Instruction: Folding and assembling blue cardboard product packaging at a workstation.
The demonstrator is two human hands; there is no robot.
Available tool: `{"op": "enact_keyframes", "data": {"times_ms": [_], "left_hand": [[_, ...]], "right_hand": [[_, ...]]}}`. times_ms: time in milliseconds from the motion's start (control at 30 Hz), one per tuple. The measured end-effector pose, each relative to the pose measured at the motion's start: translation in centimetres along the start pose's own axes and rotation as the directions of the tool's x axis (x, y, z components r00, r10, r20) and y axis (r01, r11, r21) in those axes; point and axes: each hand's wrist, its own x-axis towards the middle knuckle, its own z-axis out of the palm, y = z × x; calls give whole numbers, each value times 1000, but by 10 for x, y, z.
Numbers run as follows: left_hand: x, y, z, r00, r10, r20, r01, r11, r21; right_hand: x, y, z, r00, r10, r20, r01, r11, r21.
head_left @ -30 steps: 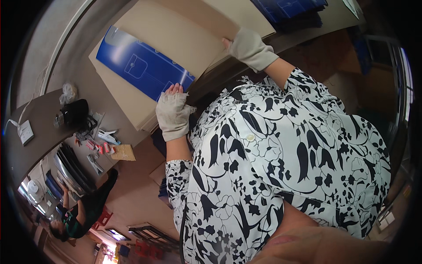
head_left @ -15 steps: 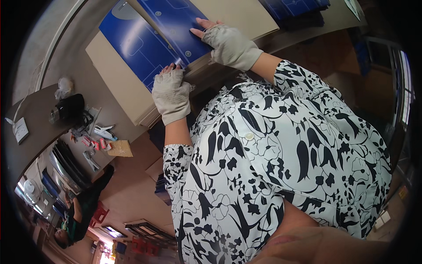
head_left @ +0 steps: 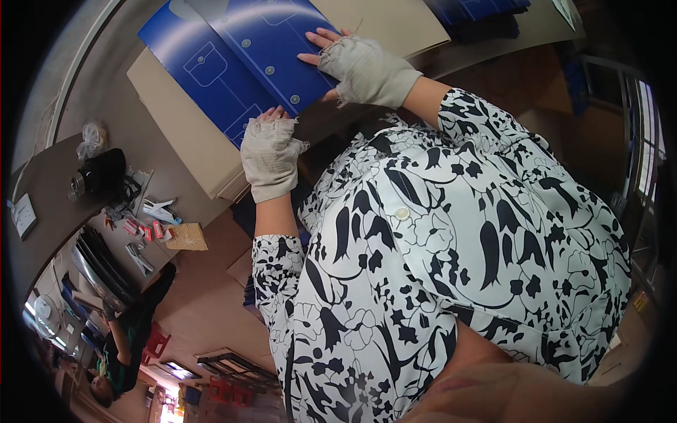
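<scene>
Both of my hands wear pale fingerless gloves. My left hand (head_left: pixel 269 149) rests on the near edge of a blue printed card sheet (head_left: pixel 240 63) with white line drawings of a pocket and buttons. My right hand (head_left: pixel 360 65) lies flat on the right part of that same blue sheet, fingers spread. The sheet lies on a stack of plain brown cardboard sheets (head_left: pixel 185 144) on the work table. My patterned black-and-white blouse fills the lower right of the view.
More blue sheets (head_left: pixel 479 15) are stacked at the far right of the table. At left, a side bench (head_left: pixel 49 183) carries a dark tape dispenser (head_left: pixel 99 171), a plastic bag and small tools. Another person (head_left: pixel 123 338) sits lower left near red stools.
The blue sheet has been drawn across the brown stack toward me. My right hand came from the stack's far edge onto the blue sheet; my left hand stayed at its near edge.
</scene>
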Motion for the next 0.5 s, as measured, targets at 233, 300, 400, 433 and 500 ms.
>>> {"op": "enact_keyframes", "data": {"times_ms": [233,300,400,433,500], "left_hand": [[0,-1,2,998,23,-66,-24,1000,-18],[-3,-2,4,997,18,-74,-21,999,-43],[-2,2,2,997,19,-80,-24,997,-69],[-2,4,0,997,24,-76,-29,997,-70],[-1,8,-3,998,14,-62,-17,998,-59]], "right_hand": [[6,-14,4,960,-276,-41,278,958,64],[12,-20,-4,955,-297,16,295,952,83],[15,-20,-7,950,-290,113,279,955,102],[15,-18,-7,953,-262,155,249,963,100],[14,-15,-5,952,-272,140,257,960,113]]}}
